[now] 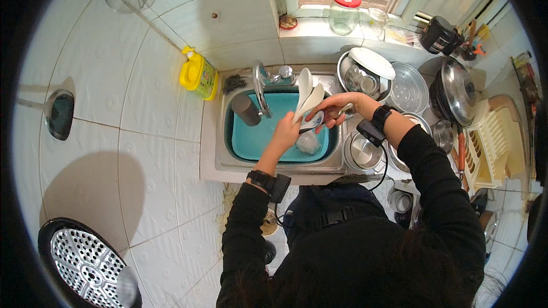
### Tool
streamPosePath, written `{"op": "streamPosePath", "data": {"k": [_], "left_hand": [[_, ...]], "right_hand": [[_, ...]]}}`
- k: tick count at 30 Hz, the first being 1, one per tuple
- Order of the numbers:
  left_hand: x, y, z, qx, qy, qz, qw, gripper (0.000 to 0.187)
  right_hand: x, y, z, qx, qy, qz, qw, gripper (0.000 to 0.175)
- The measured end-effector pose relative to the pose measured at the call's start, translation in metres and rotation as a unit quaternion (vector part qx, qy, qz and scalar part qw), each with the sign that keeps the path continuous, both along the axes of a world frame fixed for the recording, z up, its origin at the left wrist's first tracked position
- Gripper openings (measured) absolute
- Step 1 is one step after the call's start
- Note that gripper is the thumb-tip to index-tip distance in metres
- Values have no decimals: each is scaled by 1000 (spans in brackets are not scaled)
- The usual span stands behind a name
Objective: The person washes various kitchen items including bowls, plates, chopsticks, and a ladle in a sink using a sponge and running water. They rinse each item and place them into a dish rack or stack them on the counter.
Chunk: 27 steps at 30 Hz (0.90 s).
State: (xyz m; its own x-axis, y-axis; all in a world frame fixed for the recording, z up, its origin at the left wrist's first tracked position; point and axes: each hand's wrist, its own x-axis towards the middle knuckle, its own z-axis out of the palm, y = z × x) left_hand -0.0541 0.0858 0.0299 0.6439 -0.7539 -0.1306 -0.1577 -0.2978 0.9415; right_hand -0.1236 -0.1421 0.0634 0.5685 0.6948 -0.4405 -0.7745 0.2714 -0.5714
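Note:
My left hand [286, 134] grips a bundle of white soup spoons [305, 85], their bowls pointing up and away from me. My right hand [344, 108] is closed on a white spoon with a blue pattern [314, 120], right beside the bundle. What looks like a metal spoon [346, 108] also shows at the right hand's fingers. Both hands are above a turquoise basin [274, 154] set in a steel sink [222, 163]. Inside the basin are a brown cup [246, 110] and a whitish, translucent clump [307, 142] below the hands.
A chrome faucet [259, 87] arches over the basin. Left of the sink stands a yellow detergent jug [199, 75]. Pots and bowls crowd the right counter, including a lidded pan [456, 90] and a cream dish rack [488, 141]. A red-lidded jar [343, 15] occupies the windowsill.

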Motion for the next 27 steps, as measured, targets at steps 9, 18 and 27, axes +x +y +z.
{"op": "streamPosePath", "data": {"k": [9,18,27], "left_hand": [[-15,15,2,-31,218,92,971,22],[-40,48,40,-119,513,18,850,22],[-32,76,5,-154,690,-80,703,23]], "right_hand": [[-24,-42,-3,-98,-70,-62,991,47],[-3,-1,-63,-123,103,-315,936,22],[37,54,-221,-205,204,-443,849,22]]}}
